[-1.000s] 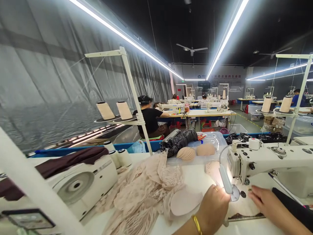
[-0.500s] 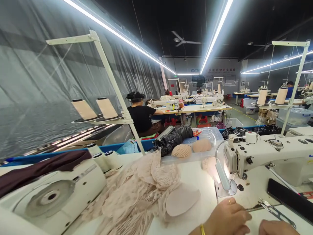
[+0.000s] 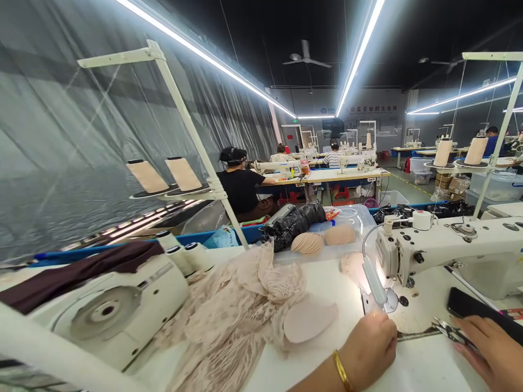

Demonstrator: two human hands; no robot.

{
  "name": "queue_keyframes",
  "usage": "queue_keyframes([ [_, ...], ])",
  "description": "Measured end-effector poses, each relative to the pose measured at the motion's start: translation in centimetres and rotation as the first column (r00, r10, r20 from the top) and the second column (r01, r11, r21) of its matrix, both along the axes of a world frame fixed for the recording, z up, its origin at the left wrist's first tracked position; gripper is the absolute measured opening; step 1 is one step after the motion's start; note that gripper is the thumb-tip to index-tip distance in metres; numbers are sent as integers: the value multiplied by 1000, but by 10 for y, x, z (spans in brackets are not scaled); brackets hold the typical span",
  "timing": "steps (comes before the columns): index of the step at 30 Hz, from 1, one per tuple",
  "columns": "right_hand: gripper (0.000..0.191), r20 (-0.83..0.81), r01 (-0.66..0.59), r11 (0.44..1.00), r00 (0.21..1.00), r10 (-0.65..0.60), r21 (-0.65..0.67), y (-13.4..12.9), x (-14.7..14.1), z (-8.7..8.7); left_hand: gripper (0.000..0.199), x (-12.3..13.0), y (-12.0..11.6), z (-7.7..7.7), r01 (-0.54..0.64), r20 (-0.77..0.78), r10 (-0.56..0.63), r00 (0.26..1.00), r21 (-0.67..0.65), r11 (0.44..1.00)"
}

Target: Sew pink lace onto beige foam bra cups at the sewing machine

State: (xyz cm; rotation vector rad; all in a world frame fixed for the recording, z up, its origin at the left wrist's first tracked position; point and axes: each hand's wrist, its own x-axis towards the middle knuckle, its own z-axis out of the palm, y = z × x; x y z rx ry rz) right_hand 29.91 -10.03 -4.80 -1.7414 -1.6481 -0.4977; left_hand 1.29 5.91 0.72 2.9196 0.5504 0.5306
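At the front edge of the sewing machine's bed, my left hand [image 3: 371,344] is closed, with its fingers curled down near the needle area. What it holds, if anything, is hidden. My right hand [image 3: 492,345] has its thumb and fingers around the handles of small metal scissors [image 3: 444,328], whose blades point left on the table. Just behind that hand lies a black phone [image 3: 463,302]. The white sewing machine [image 3: 457,245] stands beyond both hands, its small lamp [image 3: 374,280] lit. A beige fabric piece [image 3: 352,267] rests behind the lamp.
Left of my hands are a smooth beige cup [image 3: 310,320] and a heap of beige lace [image 3: 229,305]. A clear plastic lid [image 3: 355,220] holds beige cups and a black bag. Another machine head [image 3: 110,310] and thread stand [image 3: 183,117] occupy the left; co-workers sit farther back.
My right hand has come up from the bottom edge onto the scissors. My left hand has drawn in and closed its fingers. The camera view has shifted slightly.
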Motion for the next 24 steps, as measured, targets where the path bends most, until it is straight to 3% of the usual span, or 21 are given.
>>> queue_keyframes([
  [2,36,83,-37,990,995,49,-137,19,-1,-2,21,-1,0,5,-33,3,33,999,-52,998],
  [5,32,44,-41,970,998,53,-240,31,-11,3,24,-2,2,11,-65,-4,65,998,-125,990],
  [7,33,-10,-32,954,999,31,-298,29,-27,15,22,-2,3,13,-76,-8,76,997,-164,984],
  [10,35,-162,-104,902,986,39,-419,23,-62,48,15,-3,4,15,-87,-9,87,996,-206,975],
  [12,26,-426,-351,720,901,84,-599,20,-85,69,12,-3,4,16,-88,-8,89,996,-228,970],
  [14,23,-480,-411,644,874,77,-645,22,-100,83,11,-4,3,17,-89,-8,90,996,-250,964],
  [16,23,-347,-298,669,936,64,-681,28,-107,84,12,-5,3,19,-96,-10,97,995,-272,958],
  [19,21,-95,-88,721,995,31,-687,40,-108,71,13,-5,3,22,-109,-8,112,994,-311,944],
  [24,16,-17,-18,778,1000,9,-627,54,-110,50,11,-6,4,21,-124,10,139,990,-395,910],
])
